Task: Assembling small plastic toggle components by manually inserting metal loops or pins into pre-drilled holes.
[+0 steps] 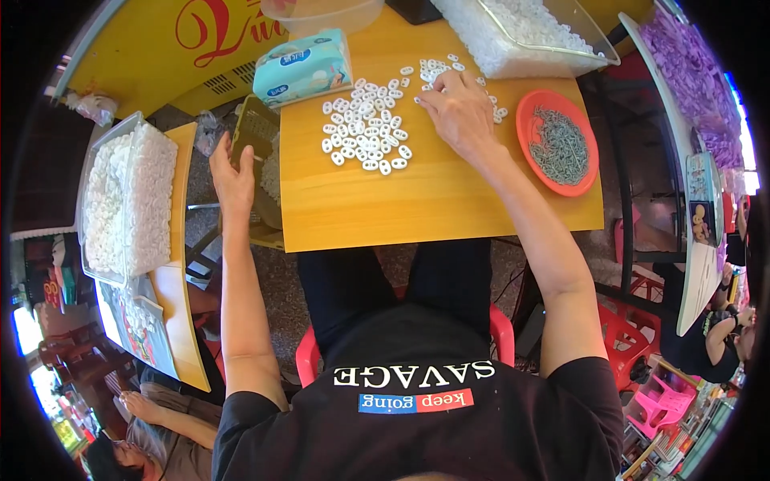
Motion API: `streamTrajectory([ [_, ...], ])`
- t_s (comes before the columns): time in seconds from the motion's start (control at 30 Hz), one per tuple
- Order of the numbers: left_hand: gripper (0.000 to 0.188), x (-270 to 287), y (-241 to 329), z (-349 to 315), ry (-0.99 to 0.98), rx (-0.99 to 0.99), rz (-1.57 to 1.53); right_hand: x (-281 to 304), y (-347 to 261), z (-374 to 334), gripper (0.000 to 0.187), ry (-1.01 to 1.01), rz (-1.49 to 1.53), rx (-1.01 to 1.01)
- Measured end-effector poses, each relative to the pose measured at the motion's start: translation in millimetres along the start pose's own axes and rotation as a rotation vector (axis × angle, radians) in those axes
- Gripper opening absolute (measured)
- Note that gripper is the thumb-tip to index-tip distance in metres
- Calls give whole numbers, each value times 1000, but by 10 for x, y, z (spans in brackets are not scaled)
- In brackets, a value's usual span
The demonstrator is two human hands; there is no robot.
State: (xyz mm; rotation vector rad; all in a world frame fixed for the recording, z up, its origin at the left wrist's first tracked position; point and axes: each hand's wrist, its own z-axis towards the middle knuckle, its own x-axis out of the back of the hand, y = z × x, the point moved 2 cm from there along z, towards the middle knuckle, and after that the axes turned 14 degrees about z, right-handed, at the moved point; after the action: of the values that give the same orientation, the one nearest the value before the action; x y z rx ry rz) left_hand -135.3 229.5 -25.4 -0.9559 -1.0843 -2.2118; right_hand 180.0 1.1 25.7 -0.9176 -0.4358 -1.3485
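Note:
Small white oval plastic pieces [370,128], each with two dark holes, lie spread over the left middle of the yellow wooden table. A smaller group of the same white pieces [434,67] lies farther back, to the right. Over this group my right hand [461,112] is lowered, fingers apart and bent down onto the pieces; the palm side is hidden. My left hand [233,176] hangs off the table's left edge, above a yellow basket [261,212], with thumb and fingers apart and nothing in them. A red round tray [525,164] of metal screws [560,146] stands right of my right hand.
A blue-green tissue pack [303,68] and a clear bin [593,56] heaped with white pieces stand at the table's back. Another bin [128,200] of white pieces sits on a side table at left. People sit at lower left and far right.

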Motion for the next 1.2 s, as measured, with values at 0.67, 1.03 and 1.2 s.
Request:
streamTrajectory([
  [0.67, 21, -219, 2275, -1007, -414, -346, -744, -34, 24, 248, 14, -91, -8, 86],
  [1.03, 19, -219, 2269, -971, -440, -301, -741, 331, -278, -209, 21, -192, 10, 143],
  [1.2, 17, -247, 2282, -979, -460, -277, -747, 467, -224, -449, 19, -176, 51, 89],
])
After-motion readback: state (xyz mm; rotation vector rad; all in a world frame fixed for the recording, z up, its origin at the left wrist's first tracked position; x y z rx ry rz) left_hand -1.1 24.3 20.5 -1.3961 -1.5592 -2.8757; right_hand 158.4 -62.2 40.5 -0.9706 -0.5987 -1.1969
